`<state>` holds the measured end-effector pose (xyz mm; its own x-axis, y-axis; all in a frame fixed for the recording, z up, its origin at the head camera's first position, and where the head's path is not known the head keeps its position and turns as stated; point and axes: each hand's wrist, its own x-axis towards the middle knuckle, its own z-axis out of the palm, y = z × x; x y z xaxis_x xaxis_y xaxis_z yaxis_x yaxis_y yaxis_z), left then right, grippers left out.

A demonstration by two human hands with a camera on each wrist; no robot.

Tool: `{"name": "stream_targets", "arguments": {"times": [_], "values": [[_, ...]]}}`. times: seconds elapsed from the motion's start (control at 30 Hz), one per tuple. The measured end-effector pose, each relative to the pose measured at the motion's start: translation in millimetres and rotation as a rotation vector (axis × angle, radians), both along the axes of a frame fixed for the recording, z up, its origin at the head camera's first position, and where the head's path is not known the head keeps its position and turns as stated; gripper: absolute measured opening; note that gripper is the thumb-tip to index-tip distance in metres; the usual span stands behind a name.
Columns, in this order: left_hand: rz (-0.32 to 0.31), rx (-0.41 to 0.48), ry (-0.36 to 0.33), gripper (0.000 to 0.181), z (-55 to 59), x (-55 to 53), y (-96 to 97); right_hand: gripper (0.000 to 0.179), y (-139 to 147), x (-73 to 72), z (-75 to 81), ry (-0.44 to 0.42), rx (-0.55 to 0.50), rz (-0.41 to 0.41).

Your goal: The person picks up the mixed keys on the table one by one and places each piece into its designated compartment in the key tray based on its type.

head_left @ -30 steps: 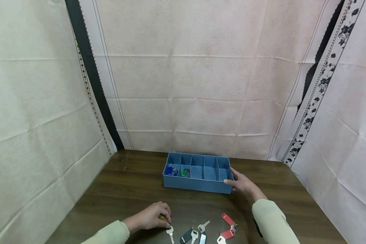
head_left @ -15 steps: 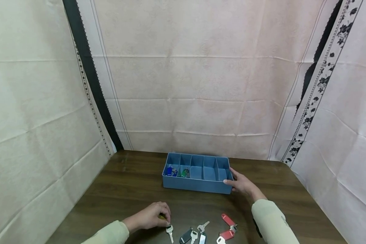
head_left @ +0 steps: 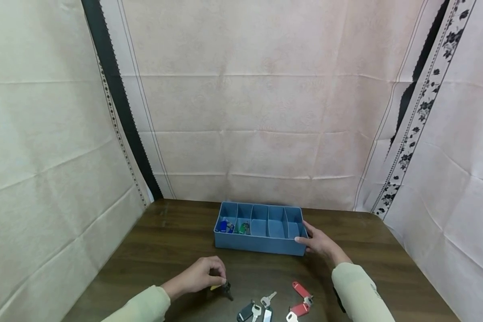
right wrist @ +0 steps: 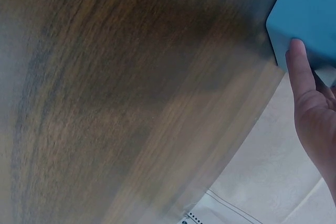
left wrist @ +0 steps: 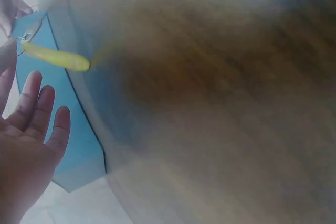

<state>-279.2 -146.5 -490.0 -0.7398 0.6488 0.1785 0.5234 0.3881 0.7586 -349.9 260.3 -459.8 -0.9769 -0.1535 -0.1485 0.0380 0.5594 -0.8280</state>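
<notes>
Between thumb and fingertips, my left hand [head_left: 201, 276] pinches a key ring with a yellow key tag [left wrist: 58, 57] and a key [head_left: 228, 292], held above the table. In the left wrist view the other fingers of that hand are spread, with the tag hanging past them. My right hand [head_left: 323, 245] holds the right end of a blue compartment box [head_left: 257, 244], thumb on the front wall and fingers along the end wall. A blue key tag [head_left: 223, 225] with keys lies in the leftmost compartment, and a green key tag [head_left: 243, 228] with keys in the one beside it.
At the near edge of the wooden table [head_left: 177, 241] lie a black key tag [head_left: 245, 311], a white-faced tag [head_left: 267, 315] and two red key tags [head_left: 301, 289], all with keys. Pale cloth [head_left: 265, 112] hangs at the back and both sides.
The left hand has lifted the yellow-tagged key slightly up off the table, and the key has turned darker and tilted in view. The right hand and the box have stayed put.
</notes>
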Motion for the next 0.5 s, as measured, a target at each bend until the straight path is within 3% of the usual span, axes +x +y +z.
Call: {"name": "stream_targets", "arguments": {"times": [0.23,0.5], "values": [[0.077,0.018,0.035,0.012,8.7,-4.2,4.4,0.087,-0.2,-0.6,-1.5,-0.007,-0.011,-0.007],[0.153,0.05,0.027,0.011,21.8,-11.8,15.5,0.083,-0.2,-0.5,-1.2,-0.008,0.004,-0.016]]}}
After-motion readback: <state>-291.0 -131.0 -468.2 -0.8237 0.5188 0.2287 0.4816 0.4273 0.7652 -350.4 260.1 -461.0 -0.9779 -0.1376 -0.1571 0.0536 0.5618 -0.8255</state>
